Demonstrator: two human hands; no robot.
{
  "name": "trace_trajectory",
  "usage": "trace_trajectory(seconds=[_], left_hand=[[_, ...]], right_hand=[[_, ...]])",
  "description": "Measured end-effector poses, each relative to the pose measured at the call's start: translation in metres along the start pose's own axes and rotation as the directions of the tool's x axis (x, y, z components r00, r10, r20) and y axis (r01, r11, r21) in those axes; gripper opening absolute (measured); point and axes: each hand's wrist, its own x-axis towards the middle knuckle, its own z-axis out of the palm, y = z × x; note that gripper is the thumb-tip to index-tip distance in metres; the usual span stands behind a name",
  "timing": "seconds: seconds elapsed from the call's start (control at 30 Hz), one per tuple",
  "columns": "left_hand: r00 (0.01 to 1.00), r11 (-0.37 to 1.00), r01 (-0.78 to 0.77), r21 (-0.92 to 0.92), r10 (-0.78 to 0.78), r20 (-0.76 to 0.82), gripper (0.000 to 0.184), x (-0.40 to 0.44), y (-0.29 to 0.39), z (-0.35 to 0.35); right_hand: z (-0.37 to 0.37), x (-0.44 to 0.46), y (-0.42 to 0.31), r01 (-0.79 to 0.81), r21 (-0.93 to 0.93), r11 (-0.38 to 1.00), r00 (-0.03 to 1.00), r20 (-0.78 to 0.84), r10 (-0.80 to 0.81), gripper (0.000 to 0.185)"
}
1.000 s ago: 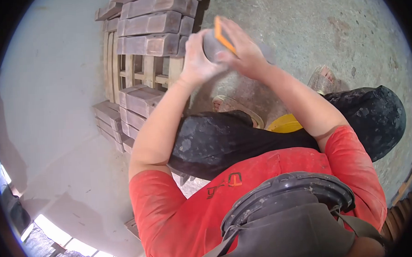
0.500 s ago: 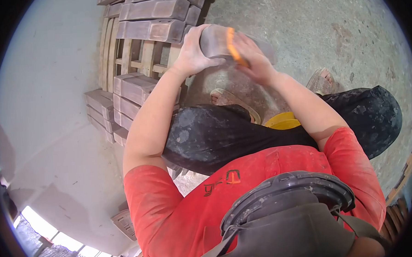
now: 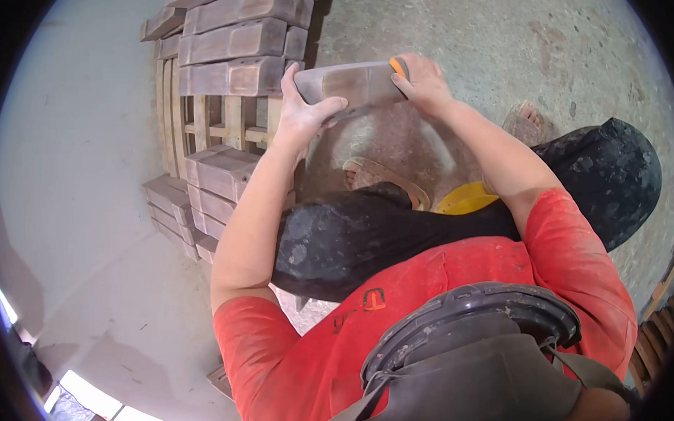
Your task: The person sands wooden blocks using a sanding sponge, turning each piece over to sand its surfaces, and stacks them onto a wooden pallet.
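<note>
Between my hands is a long, dusty grey-brown block (image 3: 362, 87) with rounded corners, held up above the floor. My left hand (image 3: 300, 116) grips its left end, thumb along the near face and fingers over the far side. At the opposite end, my right hand (image 3: 424, 84) is closed around a small orange-edged hand pad (image 3: 398, 68), which sits against the block's right end. Most of the pad is hidden by my palm, so its exact kind does not show.
Similar blocks (image 3: 232, 42) are stacked on a wooden pallet (image 3: 235, 113) to the left, with more blocks (image 3: 219, 170) nearer me. A yellow round-edged thing (image 3: 466, 198) is between my legs. My sandalled feet rest on the dusty concrete floor (image 3: 487, 38); a pale wall (image 3: 78, 131) stands at far left.
My right hand and the orange-edged pad have moved from the block's middle to its right end. The block has turned, showing more of its long face. My left hand keeps its hold.
</note>
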Motion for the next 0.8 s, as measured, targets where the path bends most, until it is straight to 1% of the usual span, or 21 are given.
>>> trace_trajectory(seconds=[0.03, 0.07, 0.1, 0.13, 0.17, 0.23, 0.27, 0.3, 0.33, 0.37, 0.4, 0.43, 0.47, 0.5, 0.53, 0.57, 0.6, 0.67, 0.7, 0.77, 0.8], left_hand=[[0.998, 0.998, -0.053, -0.03, 0.055, 0.04, 0.108, 0.002, 0.002, -0.001], [0.991, 0.994, -0.086, -0.068, 0.092, 0.092, 0.112, 0.006, 0.002, 0.002], [0.986, 0.999, -0.026, 0.024, 0.021, 0.165, 0.108, 0.012, 0.001, -0.004], [0.964, 0.996, -0.064, -0.066, 0.079, 0.254, 0.107, 0.018, -0.006, -0.009], [0.947, 0.981, -0.194, -0.019, 0.192, 0.256, 0.105, 0.029, -0.018, -0.012], [0.919, 0.949, -0.312, 0.04, 0.291, 0.267, 0.103, 0.033, -0.02, -0.012], [0.954, 0.974, -0.207, 0.088, 0.181, 0.238, 0.097, 0.028, -0.017, -0.014], [0.977, 0.987, -0.102, 0.128, 0.075, 0.197, 0.092, 0.022, -0.011, -0.015], [0.978, 0.985, -0.11, 0.13, 0.084, 0.188, 0.092, 0.021, -0.012, -0.016], [0.98, 0.969, -0.144, 0.203, 0.111, 0.165, 0.093, 0.023, -0.017, -0.016], [0.98, 0.946, -0.17, 0.277, 0.134, 0.146, 0.095, 0.025, -0.019, -0.016], [0.981, 0.917, -0.179, 0.357, 0.141, 0.13, 0.098, 0.025, -0.013, -0.013], [0.981, 0.915, -0.173, 0.364, 0.129, 0.143, 0.098, 0.024, -0.015, -0.014], [0.981, 0.943, -0.156, 0.293, 0.115, 0.154, 0.097, 0.027, -0.016, -0.015], [0.981, 0.966, -0.136, 0.219, 0.101, 0.164, 0.097, 0.031, -0.017, -0.016], [0.981, 0.974, -0.118, 0.192, 0.084, 0.177, 0.093, 0.032, -0.019, -0.017], [0.981, 0.975, -0.107, 0.196, 0.071, 0.183, 0.093, 0.035, -0.023, -0.017], [0.977, 0.913, -0.205, 0.352, 0.167, 0.136, 0.09, 0.033, -0.029, -0.019], [0.972, 0.908, -0.225, 0.355, 0.184, 0.147, 0.091, 0.035, -0.029, -0.021], [0.952, 0.854, -0.303, 0.423, 0.256, 0.166, 0.094, 0.036, -0.028, -0.023], [0.936, 0.8, -0.353, 0.486, 0.308, 0.172, 0.097, 0.034, -0.028, -0.022]], right_hand=[[-0.011, 0.008, -0.004, -0.163, -0.095, 0.982, 0.983, 0.073, 0.17, 0.058], [-0.007, 0.013, -0.019, 0.062, -0.105, 0.993, 0.993, -0.092, -0.072, 0.058], [-0.008, 0.017, -0.059, 0.264, -0.146, 0.953, 0.927, -0.234, -0.293, 0.057], [-0.011, 0.024, -0.081, 0.401, 0.116, 0.909, 0.857, -0.398, -0.327, 0.055], [-0.024, 0.025, -0.106, 0.485, 0.187, 0.854, 0.819, -0.439, -0.369, 0.058], [-0.011, 0.031, -0.084, 0.517, 0.216, 0.828, 0.812, -0.429, -0.395, 0.058], [0.0, 0.035, -0.069, 0.567, 0.242, 0.787, 0.792, -0.422, -0.441, 0.058], [0.017, 0.036, -0.033, 0.397, 0.217, 0.892, 0.887, -0.341, -0.312, 0.053], [0.033, 0.029, 0.023, 0.319, 0.036, 0.947, 0.918, -0.259, -0.299, 0.053], [0.045, 0.023, 0.076, 0.243, -0.157, 0.957, 0.945, -0.185, -0.27, 0.054], [0.055, 0.021, 0.113, -0.07, 0.092, 0.993, 0.976, -0.201, 0.088, 0.056], [0.047, 0.02, 0.115, -0.382, 0.328, 0.864, 0.891, -0.118, 0.439, 0.058], [0.048, 0.018, 0.112, -0.398, 0.333, 0.855, 0.883, -0.114, 0.456, 0.058], [0.02, 0.03, 0.066, -0.321, 0.035, 0.946, 0.946, 0.067, 0.319, 0.062], [0.008, 0.035, 0.023, -0.153, -0.236, 0.96, 0.933, 0.285, 0.219, 0.067], [0.018, 0.022, -0.023, 0.011, -0.059, 0.998, 1.0, 0.017, -0.011, 0.066], [0.026, 0.011, -0.05, 0.224, 0.06, 0.973, 0.938, -0.282, -0.199, 0.065], [0.033, 0.006, -0.032, 0.26, 0.122, 0.958, 0.946, -0.233, -0.227, 0.065], [0.033, 0.008, -0.017, 0.311, 0.165, 0.936, 0.939, -0.205, -0.276, 0.065], [0.025, 0.007, 0.034, 0.016, -0.012, 1.0, 0.999, -0.042, -0.017, 0.061], [0.032, 0.005, 0.066, -0.085, 0.092, 0.992, 0.989, -0.11, 0.095, 0.06]])
